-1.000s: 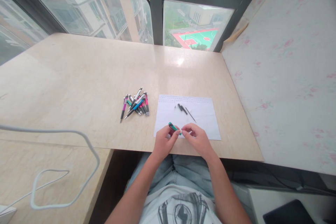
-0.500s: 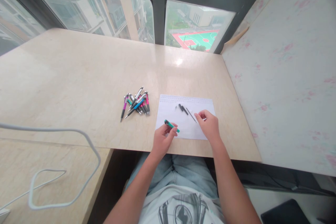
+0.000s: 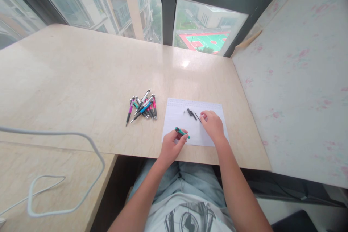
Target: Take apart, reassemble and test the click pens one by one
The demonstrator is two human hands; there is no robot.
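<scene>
My left hand (image 3: 172, 144) is closed round the green barrel of a pen (image 3: 181, 132), which it holds tilted above the front of a white sheet of paper (image 3: 174, 119). My right hand (image 3: 213, 125) is over the right half of the sheet with its fingers curled together; whatever they may grip is hidden. Right beside those fingertips lies a thin dark refill (image 3: 197, 116), its lower end partly covered by the hand. Just left of it are a black pen part (image 3: 189, 112), a slimmer black piece (image 3: 193, 115) and a tiny silvery piece (image 3: 184, 111).
A heap of click pens (image 3: 143, 106) in purple, pink, blue, green and silver lies left of the sheet on the pale tabletop (image 3: 89, 79). A grey cable (image 3: 67, 135) loops at the lower left. Windows stand behind, and a flowered wall (image 3: 296, 98) bounds the right side.
My right hand has shifted slightly left and away from me, covering the lower end of the refill. My left hand still holds the green barrel. The whole view has moved a little.
</scene>
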